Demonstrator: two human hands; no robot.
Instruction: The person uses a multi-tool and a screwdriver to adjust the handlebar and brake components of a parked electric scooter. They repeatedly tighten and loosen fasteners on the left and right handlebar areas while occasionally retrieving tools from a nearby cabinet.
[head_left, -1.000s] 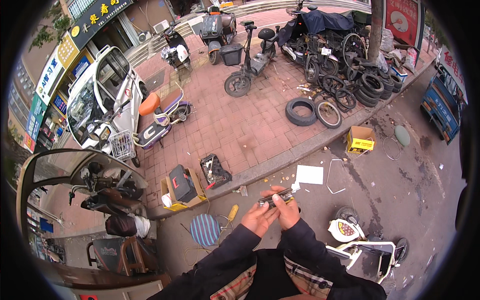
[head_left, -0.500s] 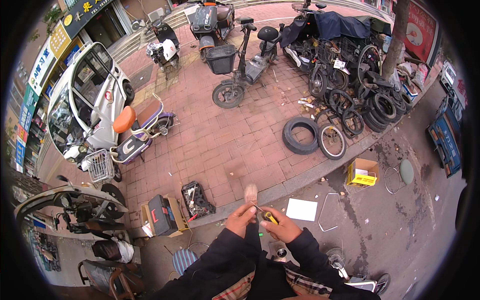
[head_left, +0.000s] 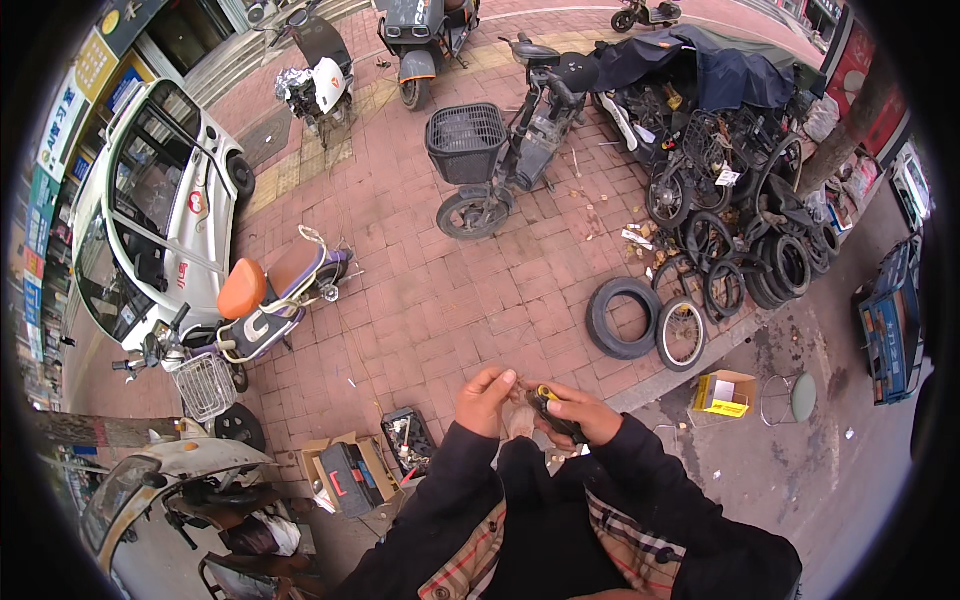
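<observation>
Right hand grips a black-and-yellow tool; left hand pinches a small part; next likely needs careful lining-up.

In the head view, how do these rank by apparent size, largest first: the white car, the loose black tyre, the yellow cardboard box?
1. white car
2. loose black tyre
3. yellow cardboard box

Fisheye bending near the rim makes true sizes unsure.

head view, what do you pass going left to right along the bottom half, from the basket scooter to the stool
wire basket → black toolbox → left hand → right hand holding a black and yellow tool → loose tyre → yellow box → green stool
</observation>
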